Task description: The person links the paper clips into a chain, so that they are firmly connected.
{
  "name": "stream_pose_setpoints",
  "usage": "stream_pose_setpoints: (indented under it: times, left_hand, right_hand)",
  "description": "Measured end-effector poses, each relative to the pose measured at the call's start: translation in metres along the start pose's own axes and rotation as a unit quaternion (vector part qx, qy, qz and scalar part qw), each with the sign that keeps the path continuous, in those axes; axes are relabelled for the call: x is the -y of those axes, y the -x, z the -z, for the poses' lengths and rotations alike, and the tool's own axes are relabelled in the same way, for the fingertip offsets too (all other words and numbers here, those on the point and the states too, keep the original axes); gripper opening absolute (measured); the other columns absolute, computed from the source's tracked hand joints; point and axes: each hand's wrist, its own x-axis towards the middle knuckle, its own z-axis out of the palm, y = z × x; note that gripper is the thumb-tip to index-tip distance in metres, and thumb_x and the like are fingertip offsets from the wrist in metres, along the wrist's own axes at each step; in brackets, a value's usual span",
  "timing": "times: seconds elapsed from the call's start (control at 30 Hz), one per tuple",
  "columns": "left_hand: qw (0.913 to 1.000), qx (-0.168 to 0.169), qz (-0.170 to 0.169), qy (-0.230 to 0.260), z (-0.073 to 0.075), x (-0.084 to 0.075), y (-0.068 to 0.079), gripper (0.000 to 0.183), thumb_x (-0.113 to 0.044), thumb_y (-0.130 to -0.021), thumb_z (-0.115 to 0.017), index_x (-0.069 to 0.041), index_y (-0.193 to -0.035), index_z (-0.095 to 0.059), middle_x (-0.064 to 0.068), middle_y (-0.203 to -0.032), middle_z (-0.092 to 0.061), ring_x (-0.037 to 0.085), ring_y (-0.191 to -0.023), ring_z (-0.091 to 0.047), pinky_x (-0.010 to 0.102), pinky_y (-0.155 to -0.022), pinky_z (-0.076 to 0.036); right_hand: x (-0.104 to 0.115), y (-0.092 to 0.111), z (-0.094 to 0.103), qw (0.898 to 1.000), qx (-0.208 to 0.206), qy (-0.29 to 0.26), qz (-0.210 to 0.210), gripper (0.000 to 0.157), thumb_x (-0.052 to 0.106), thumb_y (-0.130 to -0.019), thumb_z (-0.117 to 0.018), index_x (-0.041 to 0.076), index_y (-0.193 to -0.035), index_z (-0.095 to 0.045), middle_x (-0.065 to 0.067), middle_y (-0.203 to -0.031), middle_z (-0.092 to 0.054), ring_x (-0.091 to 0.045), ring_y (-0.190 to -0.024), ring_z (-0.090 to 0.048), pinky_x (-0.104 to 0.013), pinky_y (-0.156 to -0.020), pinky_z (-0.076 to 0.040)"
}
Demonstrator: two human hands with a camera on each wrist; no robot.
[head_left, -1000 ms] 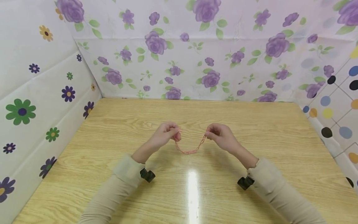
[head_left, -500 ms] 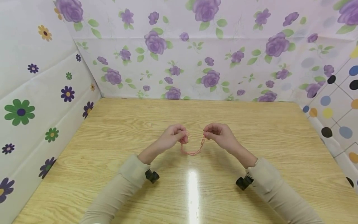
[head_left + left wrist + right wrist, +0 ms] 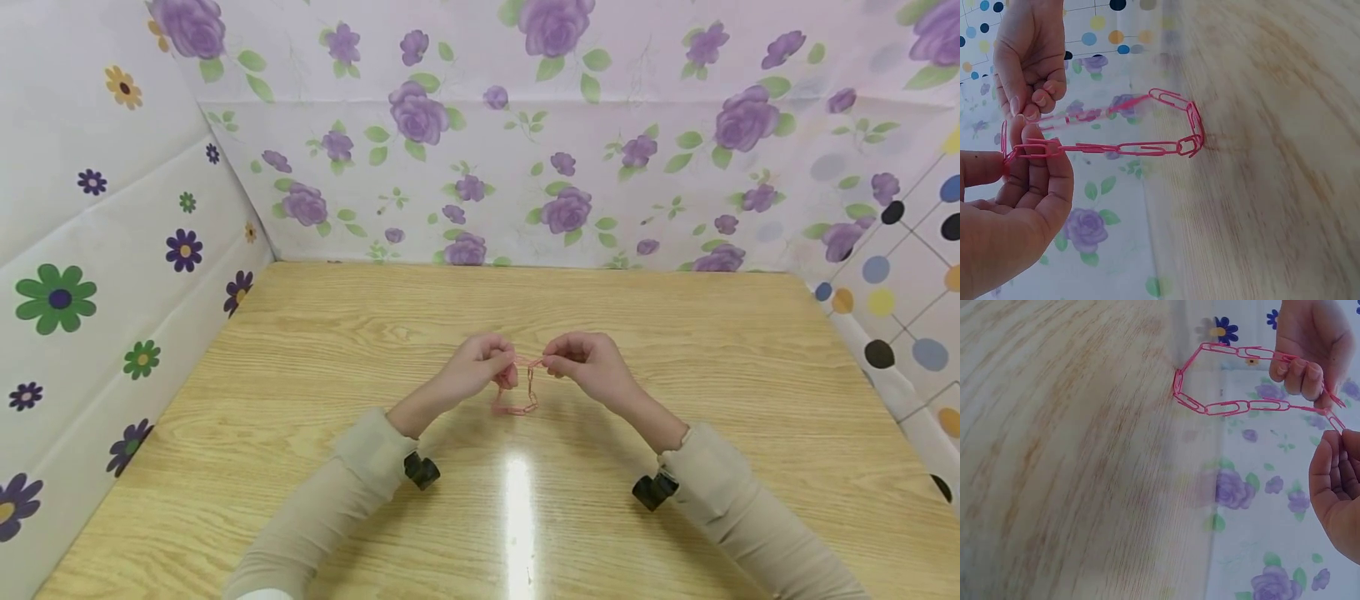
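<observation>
A chain of pink paper clips [image 3: 517, 410] hangs in a loop between my two hands, its lowest links close over the wooden table. My left hand [image 3: 480, 368] pinches one end of it between thumb and fingers. Opposite, my right hand [image 3: 588, 362] pinches the paper clip at the other end. The two sets of fingertips are very near each other. In the left wrist view the paper clip chain [image 3: 1147, 149] runs out from the left fingers, and single linked clips show. The right wrist view shows the paper clip chain [image 3: 1225, 407] curving from one hand to the other.
The wooden table [image 3: 337, 317] spreads under both hands, with a bright light reflection near its front. A purple-flowered sheet [image 3: 510, 183] stands behind it. Flowered and dotted sheets close off the left and right sides. Each wrist wears a small black camera [image 3: 656, 492].
My left hand has moved right, toward the right hand, which has stayed nearly in place. The hanging paper clip chain has narrowed from a wide curve into a tight loop.
</observation>
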Motion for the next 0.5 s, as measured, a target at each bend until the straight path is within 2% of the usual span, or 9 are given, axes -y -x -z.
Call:
stream_pose_setpoints:
  times: [0.17, 0.4, 0.5]
  left_hand:
    - [0.9997, -0.007, 0.016, 0.016, -0.0042, -0.0038, -0.0031, 0.018, -0.003, -0.096, -0.039, 0.010, -0.087, -0.048, 0.007, -0.066, -0.057, 0.016, -0.061, -0.057, 0.044, -0.069, -0.050]
    - [0.9992, -0.020, 0.029, 0.020, -0.0075, -0.0049, -0.0060, 0.016, -0.002, -0.096, -0.039, 0.004, -0.084, -0.049, 0.005, -0.063, -0.057, 0.014, -0.060, -0.056, 0.030, -0.063, -0.050]
    - [0.9992, -0.024, 0.030, 0.014, -0.0081, -0.0049, -0.0064, 0.016, -0.001, -0.095, -0.040, 0.003, -0.083, -0.049, 0.005, -0.062, -0.056, 0.014, -0.059, -0.056, 0.028, -0.062, -0.050]
  right_hand:
    - [0.0061, 0.0024, -0.0014, 1.000, -0.010, 0.014, 0.003, 0.008, -0.003, -0.084, -0.061, -0.011, -0.087, -0.063, -0.023, -0.078, -0.063, -0.007, -0.063, -0.058, -0.023, -0.059, -0.049]
    - [0.0061, 0.0030, -0.0035, 1.000, -0.016, 0.014, 0.015, 0.008, -0.002, -0.084, -0.062, -0.010, -0.086, -0.064, -0.021, -0.078, -0.063, -0.007, -0.064, -0.059, -0.023, -0.059, -0.050]
    - [0.0082, 0.0037, -0.0041, 0.999, -0.020, 0.024, 0.016, 0.008, -0.003, -0.084, -0.062, -0.010, -0.085, -0.064, -0.022, -0.077, -0.063, -0.007, -0.063, -0.058, -0.022, -0.058, -0.048]
